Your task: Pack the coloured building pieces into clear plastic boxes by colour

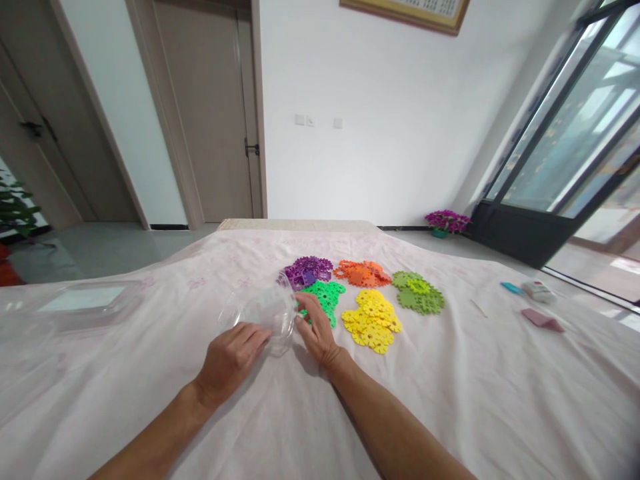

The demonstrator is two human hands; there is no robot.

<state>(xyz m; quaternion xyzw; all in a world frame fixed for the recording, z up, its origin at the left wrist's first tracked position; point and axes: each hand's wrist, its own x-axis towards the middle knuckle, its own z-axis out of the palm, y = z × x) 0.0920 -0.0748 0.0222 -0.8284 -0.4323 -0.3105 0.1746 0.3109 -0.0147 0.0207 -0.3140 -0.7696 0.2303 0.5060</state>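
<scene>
Both of my hands grip a clear plastic container [260, 310] that stands tilted over the cloth. My left hand [234, 357] has its fingers curled against the near side, while my right hand [315, 328] pinches the right rim. Just behind my right hand lies a pile of green plastic pieces [325, 297]. Purple pieces [313, 267] sit farther back, partly behind the container. To the right are yellow flower-shaped discs [371, 321], orange pieces [363, 273] and olive-green pieces [420, 299], grouped by colour.
A clear plastic box [95, 300] with a white label lies at the left, with more clear plastic nearer me. At the right are a blue item [511, 287], a small white object [539, 291] and a folded pink cloth [543, 320]. The pale tablecloth [450, 400] is wrinkled.
</scene>
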